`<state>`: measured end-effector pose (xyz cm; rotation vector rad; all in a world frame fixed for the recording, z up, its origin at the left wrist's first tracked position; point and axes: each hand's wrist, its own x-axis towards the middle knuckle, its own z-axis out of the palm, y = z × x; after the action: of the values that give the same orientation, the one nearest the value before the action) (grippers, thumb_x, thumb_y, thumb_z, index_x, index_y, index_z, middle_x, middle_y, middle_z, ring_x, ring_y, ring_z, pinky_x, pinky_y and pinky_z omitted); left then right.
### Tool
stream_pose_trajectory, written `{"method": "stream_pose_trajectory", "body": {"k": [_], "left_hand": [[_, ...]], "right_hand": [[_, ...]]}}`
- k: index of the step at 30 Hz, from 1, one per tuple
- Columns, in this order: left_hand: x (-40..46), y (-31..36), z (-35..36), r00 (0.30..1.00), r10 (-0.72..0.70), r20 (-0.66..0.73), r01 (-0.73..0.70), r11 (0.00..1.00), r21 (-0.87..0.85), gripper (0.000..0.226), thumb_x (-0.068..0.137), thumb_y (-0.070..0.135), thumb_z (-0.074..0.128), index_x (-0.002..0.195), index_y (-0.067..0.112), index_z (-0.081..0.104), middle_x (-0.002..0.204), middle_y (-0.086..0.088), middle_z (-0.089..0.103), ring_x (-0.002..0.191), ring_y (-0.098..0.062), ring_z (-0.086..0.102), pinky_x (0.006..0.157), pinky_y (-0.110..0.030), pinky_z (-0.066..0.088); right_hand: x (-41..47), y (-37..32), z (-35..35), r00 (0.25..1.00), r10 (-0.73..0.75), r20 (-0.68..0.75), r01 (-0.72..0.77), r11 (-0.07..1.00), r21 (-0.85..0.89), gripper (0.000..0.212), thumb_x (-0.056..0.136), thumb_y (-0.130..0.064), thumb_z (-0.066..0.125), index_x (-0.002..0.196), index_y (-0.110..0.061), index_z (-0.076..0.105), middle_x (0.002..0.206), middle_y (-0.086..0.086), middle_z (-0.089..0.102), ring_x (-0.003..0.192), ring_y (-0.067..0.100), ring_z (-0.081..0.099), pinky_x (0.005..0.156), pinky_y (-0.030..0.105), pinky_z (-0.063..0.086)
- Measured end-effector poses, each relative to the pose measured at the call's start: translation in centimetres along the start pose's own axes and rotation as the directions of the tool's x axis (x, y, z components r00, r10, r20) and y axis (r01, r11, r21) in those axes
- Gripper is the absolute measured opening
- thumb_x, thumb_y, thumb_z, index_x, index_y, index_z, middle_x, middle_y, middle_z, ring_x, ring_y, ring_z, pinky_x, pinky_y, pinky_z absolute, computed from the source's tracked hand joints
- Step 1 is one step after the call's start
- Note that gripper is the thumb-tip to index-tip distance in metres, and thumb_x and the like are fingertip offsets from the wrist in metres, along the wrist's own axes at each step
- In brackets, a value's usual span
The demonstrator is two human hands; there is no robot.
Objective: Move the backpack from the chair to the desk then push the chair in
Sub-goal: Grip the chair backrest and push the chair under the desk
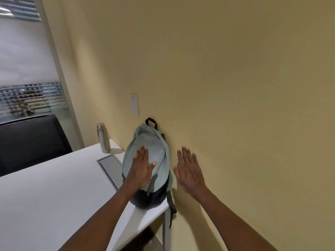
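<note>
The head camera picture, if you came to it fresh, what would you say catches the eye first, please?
First the pale green backpack, upright at the white desk's right end against the yellow wall, a strap hanging past the edge. Both hands are spread open: the left hand over the bag's front, the right hand beside it by the wall. Behind stands a steel bottle.

Soft, even indoor light, w/ daylight glowing through the blinds (23, 57) at upper left, slightly blown out. Faint shadows fall beside the backpack (150, 160) on the wall (235, 87). Wide-angle bending tilts the frame; the background thru the window is blurry.
</note>
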<state>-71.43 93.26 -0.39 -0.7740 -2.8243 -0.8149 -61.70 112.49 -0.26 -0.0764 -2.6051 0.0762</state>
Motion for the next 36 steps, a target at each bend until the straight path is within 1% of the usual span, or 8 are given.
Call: {"method": "stream_pose_trajectory", "body": {"k": [5, 9, 12, 18, 23, 27, 32, 36], "left_hand": [[-4.7, 3.7, 0.7, 0.999, -0.003, -0.041, 0.004, 1.0, 0.022, 0.069, 0.106, 0.041, 0.03, 0.157, 0.008, -0.004, 0.166, -0.008, -0.013, 0.153, -0.02, -0.014, 0.126, -0.044, -0.001], [-8.4, 6.3, 0.7, 0.998, 0.0, -0.055, 0.004, 0.998, 0.062, 0.068, 0.106, 0.041, 0.029, 0.158, 0.009, -0.002, 0.166, -0.007, -0.014, 0.152, -0.02, -0.015, 0.124, -0.043, -0.002], [-10.8, 8.1, 0.4, 0.998, 0.003, -0.06, 0.002, 0.996, 0.086, 0.068, 0.107, 0.04, 0.029, 0.158, 0.009, -0.002, 0.165, -0.005, -0.017, 0.152, -0.019, -0.016, 0.123, -0.042, -0.003], [-13.8, 10.7, -0.9, 0.998, 0.032, -0.05, -0.025, 0.992, 0.125, 0.067, 0.107, 0.039, 0.028, 0.157, 0.009, -0.005, 0.165, -0.006, -0.017, 0.148, -0.014, -0.019, 0.123, -0.041, -0.004], [-16.0, 11.6, -2.0, 0.997, 0.061, -0.05, -0.055, 0.992, 0.116, 0.066, 0.107, 0.038, 0.027, 0.157, 0.008, -0.004, 0.166, -0.007, -0.015, 0.149, -0.015, -0.018, 0.125, -0.042, -0.003], [-19.1, 11.6, -3.1, 0.993, 0.099, -0.064, -0.091, 0.989, 0.117, 0.064, 0.107, 0.037, 0.025, 0.158, 0.009, -0.002, 0.166, -0.007, -0.014, 0.147, -0.013, -0.019, 0.125, -0.041, -0.002], [-24.0, 10.5, -5.0, 0.993, 0.109, -0.047, -0.102, 0.987, 0.125, 0.065, 0.107, 0.039, 0.025, 0.158, 0.01, -0.003, 0.166, -0.006, -0.015, 0.147, -0.013, -0.02, 0.124, -0.039, -0.003], [-28.3, 9.5, -7.1, 0.993, 0.118, -0.032, -0.115, 0.99, 0.078, 0.064, 0.107, 0.038, 0.026, 0.158, 0.009, -0.002, 0.166, -0.006, -0.014, 0.149, -0.012, -0.018, 0.126, -0.04, -0.003]], "right_hand": [[-3.6, 2.2, -2.5, 0.999, -0.034, 0.001, 0.034, 0.999, 0.028, 0.061, 0.102, -0.037, 0.041, 0.15, -0.001, 0.032, 0.158, 0.024, 0.026, 0.147, 0.036, 0.026, 0.122, 0.051, 0.015], [-6.6, 3.1, -4.5, 0.999, -0.033, 0.016, 0.032, 0.997, 0.071, 0.065, 0.102, -0.042, 0.03, 0.153, -0.002, 0.022, 0.161, 0.022, 0.018, 0.15, 0.033, 0.017, 0.123, 0.045, 0.005], [-8.6, 3.3, -5.7, 0.999, -0.036, 0.017, 0.035, 0.997, 0.072, 0.066, 0.102, -0.044, 0.025, 0.153, -0.002, 0.022, 0.161, 0.022, 0.018, 0.15, 0.033, 0.016, 0.123, 0.045, 0.003], [-11.4, 3.2, -8.4, 1.0, -0.013, 0.02, 0.012, 0.997, 0.073, 0.065, 0.102, -0.043, 0.029, 0.154, -0.003, 0.021, 0.161, 0.022, 0.015, 0.151, 0.033, 0.014, 0.123, 0.046, 0.004], [-13.2, 2.4, -10.7, 1.0, 0.004, 0.02, -0.005, 0.999, 0.05, 0.065, 0.103, -0.041, 0.033, 0.154, -0.004, 0.02, 0.162, 0.022, 0.014, 0.151, 0.033, 0.013, 0.123, 0.045, 0.004], [-15.5, 0.3, -12.4, 0.998, 0.046, 0.031, -0.047, 0.998, 0.039, 0.065, 0.103, -0.042, 0.029, 0.155, -0.006, 0.016, 0.163, 0.019, 0.01, 0.152, 0.031, 0.009, 0.122, 0.042, -0.001], [-19.3, -3.6, -14.5, 0.996, 0.081, 0.029, -0.081, 0.997, 0.012, 0.066, 0.102, -0.045, 0.024, 0.155, -0.006, 0.017, 0.163, 0.02, 0.011, 0.151, 0.031, 0.011, 0.123, 0.043, 0.004], [-22.9, -7.7, -16.5, 0.987, 0.155, 0.035, -0.157, 0.987, 0.042, 0.066, 0.102, -0.046, 0.025, 0.155, -0.007, 0.016, 0.163, 0.018, 0.01, 0.152, 0.029, 0.009, 0.122, 0.04, 0.002]]}}
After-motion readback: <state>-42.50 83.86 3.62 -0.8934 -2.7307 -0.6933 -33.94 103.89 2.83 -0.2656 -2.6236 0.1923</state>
